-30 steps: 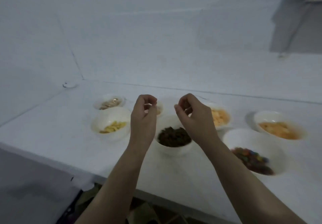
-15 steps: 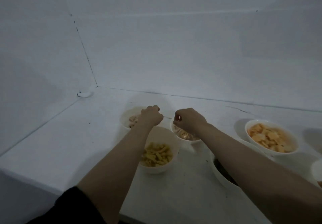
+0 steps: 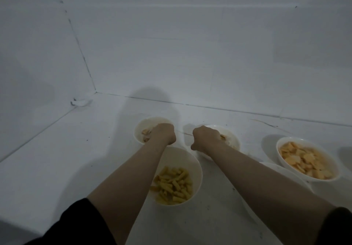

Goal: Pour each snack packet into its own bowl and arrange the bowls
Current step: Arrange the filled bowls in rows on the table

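Two white bowls at the back of the table hold the person's attention. The back left bowl (image 3: 144, 128) has a few pale brownish snack pieces in it, and the left hand (image 3: 163, 134) sits over its right side with the fingers curled under; whether they grip the rim or only hover I cannot tell, since the knuckles hide the fingertips. Just to its right, with a narrow strip of table between them, stands the back right bowl (image 3: 229, 137), holding what looks like a little orange-brown snack, mostly covered. The right hand (image 3: 206, 138) lies over that bowl's left side, also curled into a loose fist, and again the fingertips are hidden, so what it has hold of, if anything, is unclear.

Nearer the person, between the two forearms, is a bowl of yellow sticks (image 3: 175, 180), short straight pieces heaped on its near side; the left forearm crosses its left edge. Off to the right stands a bowl of orange chips (image 3: 306, 161), round flat pieces filling it well. Just in front of that one, part of another white bowl rim (image 3: 282, 168) shows beneath the right forearm, its contents hidden.

All stand on a white table (image 3: 76, 159) set in a corner of white walls (image 3: 190, 54). Black sleeves (image 3: 76, 223) cover both upper arms at the frame's bottom.
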### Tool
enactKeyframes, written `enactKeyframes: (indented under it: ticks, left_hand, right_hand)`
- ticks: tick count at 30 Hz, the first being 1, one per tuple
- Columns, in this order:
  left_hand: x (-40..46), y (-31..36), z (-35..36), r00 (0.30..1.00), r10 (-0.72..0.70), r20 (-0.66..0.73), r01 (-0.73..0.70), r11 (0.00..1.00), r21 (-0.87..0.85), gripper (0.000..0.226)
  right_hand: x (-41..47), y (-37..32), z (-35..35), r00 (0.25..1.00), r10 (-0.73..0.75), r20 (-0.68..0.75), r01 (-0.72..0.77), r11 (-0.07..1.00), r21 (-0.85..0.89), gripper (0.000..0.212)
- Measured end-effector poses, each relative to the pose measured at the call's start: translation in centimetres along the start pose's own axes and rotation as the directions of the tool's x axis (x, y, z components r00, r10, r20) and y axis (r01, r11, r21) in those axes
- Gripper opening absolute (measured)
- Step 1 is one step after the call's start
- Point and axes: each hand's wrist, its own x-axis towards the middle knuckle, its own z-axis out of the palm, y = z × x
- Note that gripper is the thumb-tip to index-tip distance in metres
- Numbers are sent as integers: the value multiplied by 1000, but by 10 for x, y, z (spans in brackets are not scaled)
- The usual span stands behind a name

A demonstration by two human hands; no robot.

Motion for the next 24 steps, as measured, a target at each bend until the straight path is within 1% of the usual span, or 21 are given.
enactKeyframes:
  ticks: [2, 3, 6, 8, 10, 15, 20, 24]
  left_hand:
    - [8, 10, 2, 1000, 12, -21, -12, 999, -40, 33]
    - [12, 16, 3, 999, 26, -31, -27, 999, -46, 36]
    - [27, 39, 5, 996, 81, -35, -83, 996, -37, 47]
    - [36, 54, 4, 994, 104, -43, -106, 993, -50, 43]
    - [45, 69, 5, 989, 131, -66, -137, 985, -104, 40]
    - [61, 103, 14, 981, 156, -116, -184, 938, -293, 41]
    - [68, 125, 18, 973, 200, -118, -227, 929, -294, 43]
    - [69, 131, 22, 965, 221, -138, -251, 930, -268, 43]
  right_hand:
    - [0, 16, 5, 997, 51, -57, -52, 999, -14, 5]
    - [0, 25, 7, 994, 82, -78, -84, 996, -24, 5]
    - [3, 54, 13, 979, 178, -94, -182, 983, -32, 18]
    - [6, 71, 15, 968, 237, -77, -238, 971, 0, 22]
    - [10, 87, 19, 957, 278, -80, -276, 960, 35, 24]
    - [18, 121, 27, 945, 312, -104, -298, 946, 124, 26]
    - [23, 141, 34, 926, 336, -173, -297, 931, 214, 22]
    - [26, 143, 35, 926, 332, -180, -290, 930, 225, 22]
